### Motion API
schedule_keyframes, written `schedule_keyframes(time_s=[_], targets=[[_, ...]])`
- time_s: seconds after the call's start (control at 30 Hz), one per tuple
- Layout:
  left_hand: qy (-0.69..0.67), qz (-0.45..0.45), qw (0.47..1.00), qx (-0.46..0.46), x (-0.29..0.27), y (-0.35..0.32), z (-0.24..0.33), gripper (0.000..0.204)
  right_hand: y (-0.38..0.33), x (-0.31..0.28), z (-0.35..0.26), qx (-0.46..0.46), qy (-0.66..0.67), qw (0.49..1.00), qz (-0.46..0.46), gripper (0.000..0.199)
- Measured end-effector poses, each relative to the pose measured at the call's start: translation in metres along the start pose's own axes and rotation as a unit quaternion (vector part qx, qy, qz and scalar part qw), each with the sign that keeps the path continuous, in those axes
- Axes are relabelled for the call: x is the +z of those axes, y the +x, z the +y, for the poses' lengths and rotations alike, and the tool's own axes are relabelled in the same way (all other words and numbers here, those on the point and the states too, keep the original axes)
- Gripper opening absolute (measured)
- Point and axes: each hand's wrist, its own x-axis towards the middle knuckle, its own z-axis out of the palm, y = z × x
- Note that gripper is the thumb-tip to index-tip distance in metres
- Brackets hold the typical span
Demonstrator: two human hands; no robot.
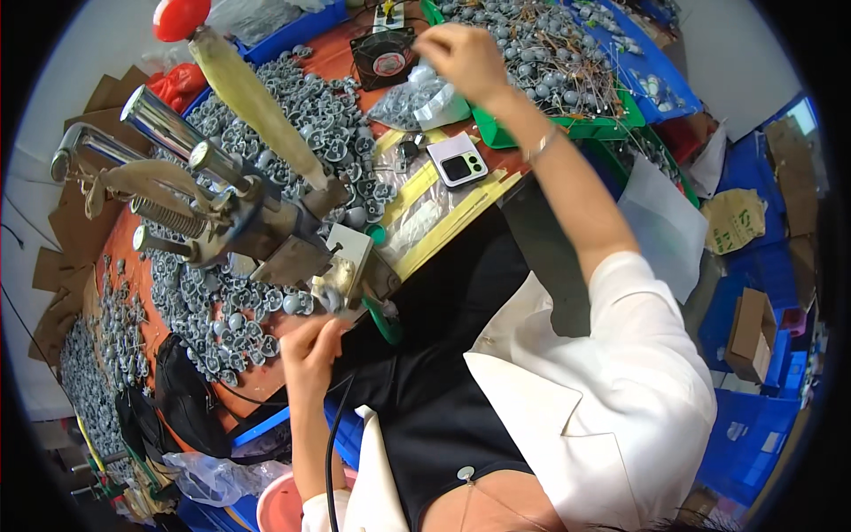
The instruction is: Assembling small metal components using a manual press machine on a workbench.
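Note:
My left hand (308, 350) is closed in a pinch just below the working end of a metal hand press (257, 217). What its fingertips hold, if anything, is hidden. A small grey plastic part (331, 299) shows right above those fingers, by a pale block (350, 253) on the press. The press's lever, wrapped in yellowish material (257, 106), rises to a red knob (182, 18). My right hand (468, 64) is raised at the far side with curled fingers, between a small black fan (383, 58) and a green tray (496, 133). Its fingertips are blurred.
Many grey plastic parts (230, 328) cover the red table around the press. The green tray holds grey balls and thin wires. Beside it lie a clear bag of parts (417, 102) and a phone (457, 161). A black bag (188, 399) rests at the left edge; blue bins (740, 443) stand right.

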Motion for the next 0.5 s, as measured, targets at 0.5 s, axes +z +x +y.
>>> schedule_keyframes(time_s=[0.5], targets=[[0.507,0.515,0.671,0.163,-0.314,0.034,-0.092,0.045,0.040,-0.024,0.119,0.239,-0.097,0.964,-0.068,0.026]])
